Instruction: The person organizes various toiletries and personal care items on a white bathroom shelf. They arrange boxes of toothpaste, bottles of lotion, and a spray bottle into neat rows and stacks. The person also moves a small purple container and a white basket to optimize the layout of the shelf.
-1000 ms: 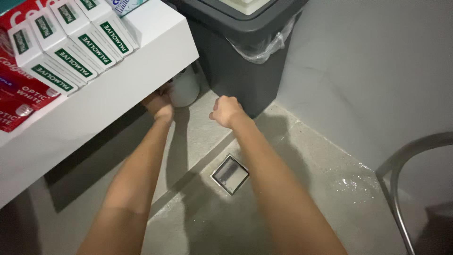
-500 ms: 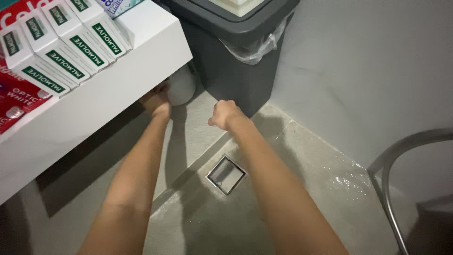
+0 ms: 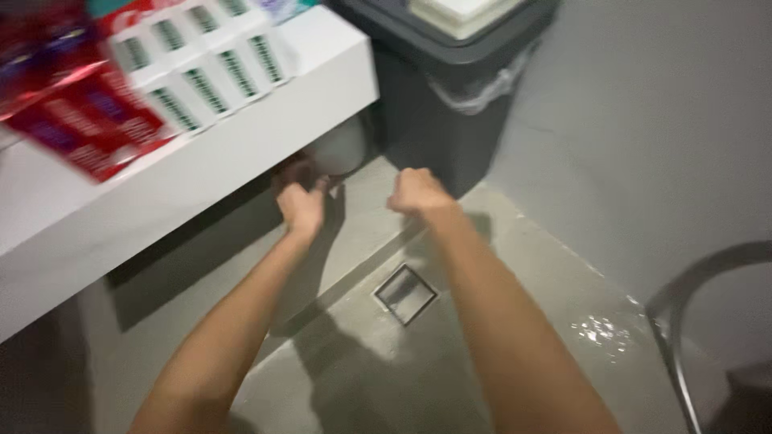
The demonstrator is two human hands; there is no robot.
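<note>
Left hand point(image 3: 301, 205) is backing out from under the shelf point(image 3: 241, 137), fingers pinching something off the white pot point(image 3: 342, 149) at 1 o'clock. Right hand point(image 3: 418, 193) staying clenched, empty.

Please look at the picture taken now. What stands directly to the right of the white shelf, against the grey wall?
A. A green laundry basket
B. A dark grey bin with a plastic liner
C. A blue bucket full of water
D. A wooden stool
B: a dark grey bin with a clear plastic liner at its rim stands beside the white shelf, beyond the person's two hands.
</note>
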